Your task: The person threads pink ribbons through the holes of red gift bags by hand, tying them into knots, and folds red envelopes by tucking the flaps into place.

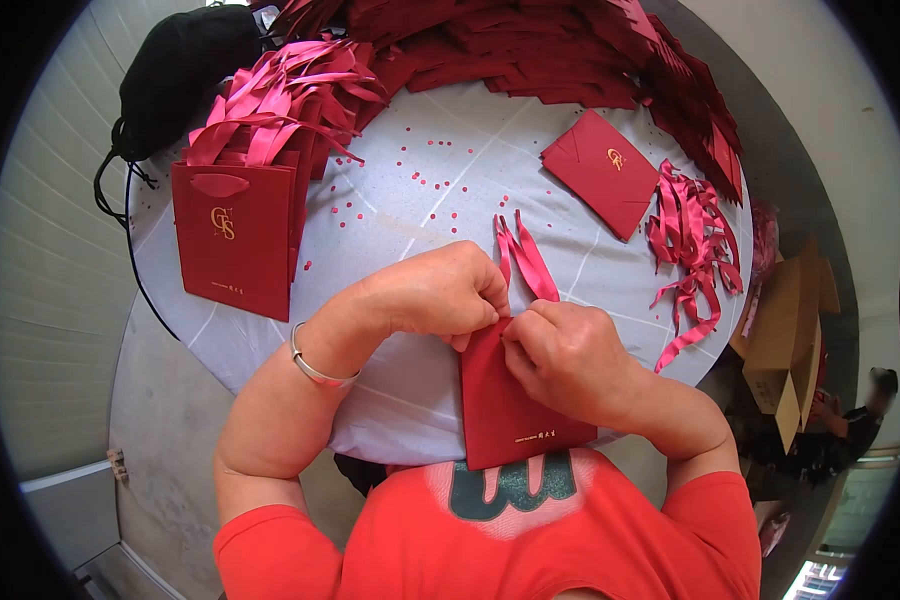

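Note:
A red paper gift bag lies at the table's front edge, against the red shirt. My left hand, with a silver bangle on the wrist, pinches at the bag's top left corner. Beside it, my right hand has its fingers curled closed on the bag's top edge. A pink ribbon sticks up behind the hands, its loose strands pointing away from me. The fingertips nearly meet; whether they also grip ribbon is hidden.
Finished bags with ribbon handles stand at the left. Flat red bags and a heap of pink ribbons lie right. Stacked red bags line the back. Small red paper dots dot the cloth. A cardboard box and a person are beyond.

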The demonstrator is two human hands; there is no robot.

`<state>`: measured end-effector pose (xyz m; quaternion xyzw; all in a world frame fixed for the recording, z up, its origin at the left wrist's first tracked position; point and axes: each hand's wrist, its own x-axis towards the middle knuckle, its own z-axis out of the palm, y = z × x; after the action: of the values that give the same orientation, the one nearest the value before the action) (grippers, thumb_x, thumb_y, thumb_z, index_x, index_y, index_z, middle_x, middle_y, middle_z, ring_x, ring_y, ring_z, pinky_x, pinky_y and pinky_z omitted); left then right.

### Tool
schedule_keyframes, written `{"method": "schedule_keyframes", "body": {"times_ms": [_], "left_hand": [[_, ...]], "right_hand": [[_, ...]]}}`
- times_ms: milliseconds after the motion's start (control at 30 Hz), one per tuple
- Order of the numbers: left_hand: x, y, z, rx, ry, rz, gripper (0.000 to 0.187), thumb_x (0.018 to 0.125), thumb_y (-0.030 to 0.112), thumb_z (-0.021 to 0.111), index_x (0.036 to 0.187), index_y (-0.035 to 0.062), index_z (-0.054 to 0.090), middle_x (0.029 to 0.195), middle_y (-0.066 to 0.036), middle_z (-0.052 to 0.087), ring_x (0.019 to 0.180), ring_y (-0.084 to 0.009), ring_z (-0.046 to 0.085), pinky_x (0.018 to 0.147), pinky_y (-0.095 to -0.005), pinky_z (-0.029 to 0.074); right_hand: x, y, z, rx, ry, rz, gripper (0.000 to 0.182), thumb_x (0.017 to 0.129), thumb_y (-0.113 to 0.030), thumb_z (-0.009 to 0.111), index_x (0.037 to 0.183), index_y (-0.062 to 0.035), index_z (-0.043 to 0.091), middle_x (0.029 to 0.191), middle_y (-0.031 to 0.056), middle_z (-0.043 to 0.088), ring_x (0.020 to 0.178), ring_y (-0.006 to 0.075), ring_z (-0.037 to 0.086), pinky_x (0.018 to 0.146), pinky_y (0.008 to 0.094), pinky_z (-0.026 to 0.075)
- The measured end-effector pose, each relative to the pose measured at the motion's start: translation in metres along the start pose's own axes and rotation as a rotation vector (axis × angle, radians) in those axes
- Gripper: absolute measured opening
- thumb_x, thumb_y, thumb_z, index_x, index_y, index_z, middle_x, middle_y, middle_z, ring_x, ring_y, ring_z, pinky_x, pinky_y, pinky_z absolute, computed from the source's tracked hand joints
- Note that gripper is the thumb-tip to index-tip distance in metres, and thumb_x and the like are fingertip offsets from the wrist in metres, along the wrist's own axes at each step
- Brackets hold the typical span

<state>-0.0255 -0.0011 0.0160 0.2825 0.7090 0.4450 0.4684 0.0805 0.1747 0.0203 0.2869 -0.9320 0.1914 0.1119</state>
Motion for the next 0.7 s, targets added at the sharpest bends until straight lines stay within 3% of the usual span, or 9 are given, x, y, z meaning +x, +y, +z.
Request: {"method": "schedule_keyframes", "body": {"times_ms": [200,300,400,467,500,567,600,667,700], "left_hand": [[0.001,0.001,0.003,0.063,0.038,-0.038,0.018,0.085,0.001,0.056,0.092,-0.0016,0.071,0.065,-0.005,0.064,0.056,-0.0107,0.061,0.053,-0.0269,0.048],[0.000,0.002,0.004,0.101,0.013,-0.070,0.017,0.083,0.000,0.055,0.090,-0.0016,0.071,0.066,-0.006,0.065,0.055,-0.0112,0.062,0.053,-0.0272,0.048],[0.000,-0.001,0.005,0.019,0.023,-0.026,0.016,0.082,0.000,0.055,0.088,-0.0014,0.070,0.066,-0.006,0.065,0.055,-0.0115,0.062,0.053,-0.0271,0.048],[-0.001,0.000,0.007,0.050,0.041,0.041,0.017,0.077,-0.001,0.052,0.079,-0.0034,0.068,0.061,-0.013,0.065,0.056,-0.0172,0.065,0.054,-0.0309,0.050],[-0.002,0.001,0.008,0.057,0.030,0.035,0.017,0.077,-0.001,0.052,0.079,-0.0034,0.068,0.061,-0.013,0.065,0.056,-0.0172,0.065,0.054,-0.0309,0.050],[-0.006,0.006,0.012,0.126,0.090,0.094,0.012,0.077,-0.001,0.057,0.081,-0.0051,0.067,0.062,-0.015,0.066,0.058,-0.0191,0.067,0.055,-0.0329,0.051],[-0.007,0.008,0.012,0.139,0.067,0.092,0.012,0.077,-0.001,0.057,0.081,-0.0051,0.067,0.062,-0.015,0.066,0.058,-0.0191,0.067,0.055,-0.0329,0.051],[-0.009,0.009,0.012,0.168,0.050,0.081,0.016,0.081,0.002,0.065,0.095,-0.0037,0.067,0.069,-0.011,0.068,0.059,-0.0143,0.066,0.055,-0.0293,0.051],[-0.011,0.013,0.013,0.179,0.070,0.086,0.021,0.077,0.002,0.071,0.097,-0.0027,0.063,0.070,-0.011,0.068,0.060,-0.0152,0.066,0.055,-0.0302,0.051]], "right_hand": [[0.012,-0.012,0.003,-0.219,-0.182,0.106,0.008,0.077,-0.008,0.066,0.078,-0.0028,0.060,0.073,0.0131,0.062,0.063,0.0304,0.064,0.055,0.0405,0.052],[0.018,0.004,0.001,0.044,-0.251,0.170,0.009,0.077,-0.008,0.069,0.077,-0.0023,0.062,0.073,0.0135,0.064,0.064,0.0310,0.065,0.056,0.0414,0.052],[0.019,0.006,-0.009,0.305,-0.224,0.353,0.010,0.077,-0.013,0.069,0.077,-0.0038,0.065,0.078,0.0169,0.067,0.075,0.0373,0.065,0.065,0.0450,0.052],[0.014,0.007,-0.007,0.172,-0.187,0.197,0.012,0.077,-0.009,0.076,0.084,-0.0022,0.068,0.075,0.0109,0.067,0.066,0.0258,0.066,0.060,0.0342,0.052],[0.014,0.009,-0.012,0.178,-0.178,0.208,0.012,0.077,-0.009,0.076,0.084,-0.0022,0.068,0.075,0.0109,0.067,0.066,0.0258,0.066,0.060,0.0342,0.052],[0.017,0.021,-0.030,0.608,-0.359,0.318,0.014,0.081,-0.010,0.076,0.091,-0.0022,0.070,0.076,0.0064,0.066,0.067,0.0177,0.064,0.061,0.0305,0.050],[0.016,0.029,-0.035,0.673,-0.348,0.283,0.017,0.085,-0.011,0.074,0.098,-0.0013,0.069,0.081,0.0031,0.065,0.072,0.0114,0.061,0.064,0.0266,0.049],[0.013,0.048,-0.035,0.750,-0.330,0.294,0.016,0.090,-0.013,0.070,0.099,-0.0001,0.069,0.086,0.0020,0.067,0.077,0.0093,0.062,0.067,0.0246,0.049],[0.019,0.046,-0.048,0.842,-0.477,0.510,0.016,0.094,-0.013,0.066,0.102,-0.0001,0.068,0.091,0.0012,0.068,0.081,0.0081,0.062,0.070,0.0229,0.049]]}}
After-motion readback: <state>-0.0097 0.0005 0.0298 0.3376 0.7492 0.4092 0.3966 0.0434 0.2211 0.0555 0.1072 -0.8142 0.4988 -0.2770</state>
